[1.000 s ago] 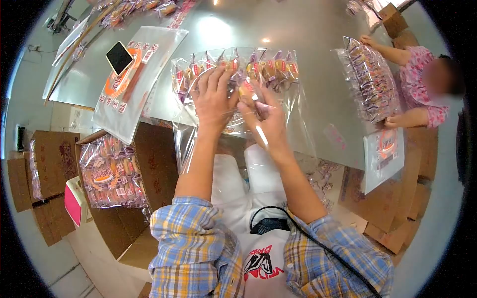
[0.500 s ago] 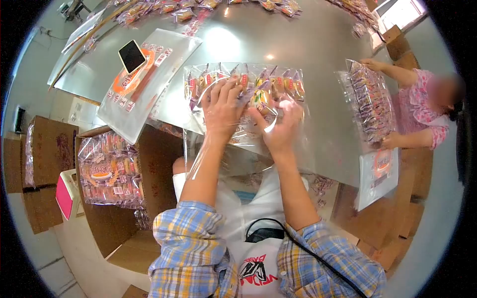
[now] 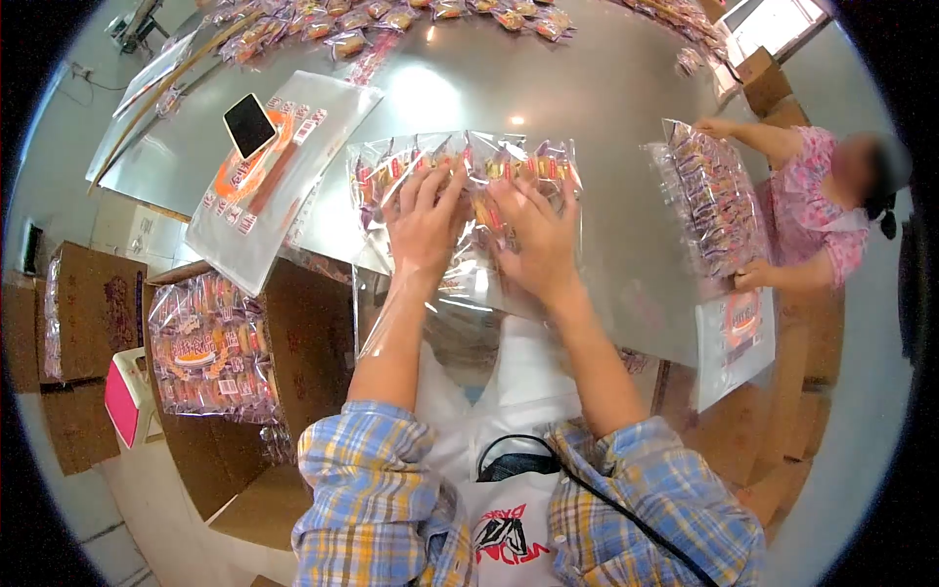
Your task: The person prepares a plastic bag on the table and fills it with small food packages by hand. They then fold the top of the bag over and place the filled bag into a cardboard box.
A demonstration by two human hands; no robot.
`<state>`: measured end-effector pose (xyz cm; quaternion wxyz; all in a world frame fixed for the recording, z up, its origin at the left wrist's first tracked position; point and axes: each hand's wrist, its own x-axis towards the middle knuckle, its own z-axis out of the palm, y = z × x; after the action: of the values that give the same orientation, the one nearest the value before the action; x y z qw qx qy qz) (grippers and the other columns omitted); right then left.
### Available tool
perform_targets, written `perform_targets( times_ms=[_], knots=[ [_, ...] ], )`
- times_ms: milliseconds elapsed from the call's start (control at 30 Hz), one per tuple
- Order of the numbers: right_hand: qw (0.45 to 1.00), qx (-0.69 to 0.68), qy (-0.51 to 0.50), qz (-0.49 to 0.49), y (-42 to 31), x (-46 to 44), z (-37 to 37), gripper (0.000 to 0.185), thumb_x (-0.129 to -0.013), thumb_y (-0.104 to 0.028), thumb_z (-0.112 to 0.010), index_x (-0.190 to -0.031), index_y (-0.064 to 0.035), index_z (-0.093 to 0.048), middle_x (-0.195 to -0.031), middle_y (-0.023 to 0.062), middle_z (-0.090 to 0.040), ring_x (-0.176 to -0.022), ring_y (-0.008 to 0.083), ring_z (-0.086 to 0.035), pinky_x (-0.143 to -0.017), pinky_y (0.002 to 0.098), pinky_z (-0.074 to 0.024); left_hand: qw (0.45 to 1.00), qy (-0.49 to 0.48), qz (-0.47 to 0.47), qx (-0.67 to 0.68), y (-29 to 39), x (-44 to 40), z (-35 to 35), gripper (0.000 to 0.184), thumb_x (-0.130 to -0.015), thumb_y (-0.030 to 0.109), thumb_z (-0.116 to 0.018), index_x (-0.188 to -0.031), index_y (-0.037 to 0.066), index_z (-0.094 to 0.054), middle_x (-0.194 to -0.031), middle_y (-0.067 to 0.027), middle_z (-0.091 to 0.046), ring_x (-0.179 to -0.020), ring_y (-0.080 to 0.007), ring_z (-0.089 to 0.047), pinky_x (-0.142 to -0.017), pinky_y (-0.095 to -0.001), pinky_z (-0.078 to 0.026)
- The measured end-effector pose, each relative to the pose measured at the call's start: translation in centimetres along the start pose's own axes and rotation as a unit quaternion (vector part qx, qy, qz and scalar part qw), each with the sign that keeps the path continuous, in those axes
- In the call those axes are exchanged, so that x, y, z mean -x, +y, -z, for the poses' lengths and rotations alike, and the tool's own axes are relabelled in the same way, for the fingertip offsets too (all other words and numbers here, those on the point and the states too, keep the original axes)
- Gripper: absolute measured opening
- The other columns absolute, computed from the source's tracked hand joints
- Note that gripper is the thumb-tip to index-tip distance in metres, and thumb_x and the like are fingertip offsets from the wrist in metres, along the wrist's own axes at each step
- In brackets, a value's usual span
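A large clear plastic bag (image 3: 377, 293) lies on the metal table in front of me, its near end hanging over the edge toward my lap. Small wrapped snack packs (image 3: 416, 157) stand in a row at its far end. My left hand (image 3: 425, 220) rests on the left part of the row, fingers spread, with clear film over the wrist and forearm. Beside it, my right hand (image 3: 536, 230) lies over the right part of the row, fingers apart. One pack (image 3: 484, 210) shows between the hands, partly hidden.
Left of the bag, a phone (image 3: 250, 125) lies on flat printed bags (image 3: 220, 210). An open carton (image 3: 313, 333) below holds a filled bag (image 3: 210, 347). Loose packs (image 3: 347, 44) cover the far table. At right, a co-worker (image 3: 812, 186) holds another filled bag (image 3: 714, 210).
The yellow-printed pack that my right hand gripped has gone down among the others. My right hand has opened and flattened over the row. The view has shifted slightly.
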<state>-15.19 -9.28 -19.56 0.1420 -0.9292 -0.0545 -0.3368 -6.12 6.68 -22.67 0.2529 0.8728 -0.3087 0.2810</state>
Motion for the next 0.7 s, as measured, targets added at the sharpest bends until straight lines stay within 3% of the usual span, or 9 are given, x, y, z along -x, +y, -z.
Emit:
perform_targets(
  times_ms=[67,100,200,300,400,500,633,700],
  knots=[
    [0.999,0.025,-0.014,0.03,0.7,-0.7,0.6,0.065,-0.075,-0.016,-0.08,-0.138,-0.0175,-0.062,-0.127,0.0022,-0.069,-0.118,0.0242,-0.064,-0.119,0.0617,-0.0243,1.0,-0.015,0.009,-0.004,-0.4,0.0,-0.7,0.046,-0.093,0.029,-0.071,-0.138,0.029,-0.064,-0.14,0.0047,-0.061,-0.135,-0.0198,-0.051,-0.116,-0.0467,-0.028],
    [0.999,0.017,-0.027,0.031,0.5,-1.1,1.1,0.066,-0.072,-0.015,-0.08,-0.136,-0.0187,-0.064,-0.126,0.0042,-0.069,-0.11,0.0239,-0.065,-0.115,0.0585,-0.0329,1.0,-0.018,0.008,0.001,-0.2,0.0,-0.4,0.041,-0.094,0.029,-0.07,-0.135,0.026,-0.065,-0.139,0.0031,-0.062,-0.135,-0.0203,-0.051,-0.116,-0.0466,-0.027],
    [1.0,-0.014,-0.012,-0.002,0.6,-1.1,0.0,0.066,-0.07,-0.016,-0.082,-0.133,-0.02,-0.064,-0.123,0.0072,-0.069,-0.11,0.0257,-0.065,-0.111,0.0513,-0.0414,1.0,-0.016,0.005,-0.004,-0.3,-0.1,-0.5,0.039,-0.095,0.028,-0.069,-0.134,0.025,-0.066,-0.138,0.0019,-0.062,-0.135,-0.0206,-0.052,-0.117,-0.0471,-0.026],
    [0.992,-0.056,0.066,0.087,1.3,-1.5,-1.3,0.059,-0.069,-0.017,-0.083,-0.126,-0.0195,-0.068,-0.122,0.0095,-0.069,-0.111,0.0282,-0.065,-0.106,0.0445,-0.0472,1.0,-0.003,-0.006,0.002,-0.5,-0.1,-0.4,0.037,-0.096,0.027,-0.068,-0.133,0.024,-0.067,-0.137,0.0006,-0.063,-0.134,-0.0207,-0.052,-0.116,-0.0481,-0.027],
    [0.992,-0.019,0.093,0.086,1.7,-1.1,-2.0,0.057,-0.066,-0.024,-0.093,-0.117,-0.012,-0.072,-0.124,0.0102,-0.069,-0.113,0.0332,-0.065,-0.102,0.0468,-0.05,1.0,0.0,-0.004,0.002,-0.3,0.0,-0.3,0.038,-0.094,0.027,-0.069,-0.132,0.023,-0.068,-0.137,0.0004,-0.063,-0.134,-0.0206,-0.052,-0.116,-0.0478,-0.028],
    [0.991,-0.062,0.112,0.03,2.8,-0.4,-2.9,0.044,-0.068,-0.031,-0.093,-0.102,-0.0114,-0.074,-0.116,0.0103,-0.072,-0.106,0.0321,-0.066,-0.094,0.0463,-0.0523,1.0,-0.006,0.006,-0.001,-0.4,-0.2,-0.3,0.036,-0.093,0.024,-0.07,-0.13,0.022,-0.068,-0.134,-0.0008,-0.064,-0.133,-0.0228,-0.052,-0.115,-0.0479,-0.03],
    [0.995,0.019,0.094,-0.025,2.6,-1.1,-3.1,0.039,-0.073,-0.035,-0.089,-0.101,-0.0129,-0.074,-0.111,0.0073,-0.073,-0.091,0.0289,-0.064,-0.084,0.0433,-0.0499,1.0,0.008,0.01,0.023,-0.4,-0.2,-0.3,0.037,-0.09,0.019,-0.072,-0.127,0.02,-0.069,-0.132,-0.002,-0.064,-0.131,-0.0264,-0.053,-0.114,-0.0471,-0.032],
    [0.995,0.047,0.085,-0.017,2.8,-1.2,-2.8,0.037,-0.074,-0.033,-0.087,-0.103,-0.0139,-0.074,-0.112,0.0062,-0.073,-0.092,0.0276,-0.063,-0.084,0.0418,-0.048,0.999,0.01,0.011,0.03,-0.5,-0.4,-0.3,0.038,-0.088,0.013,-0.072,-0.126,0.019,-0.069,-0.134,-0.003,-0.064,-0.13,-0.0277,-0.053,-0.113,-0.0469,-0.034]
  ],
)
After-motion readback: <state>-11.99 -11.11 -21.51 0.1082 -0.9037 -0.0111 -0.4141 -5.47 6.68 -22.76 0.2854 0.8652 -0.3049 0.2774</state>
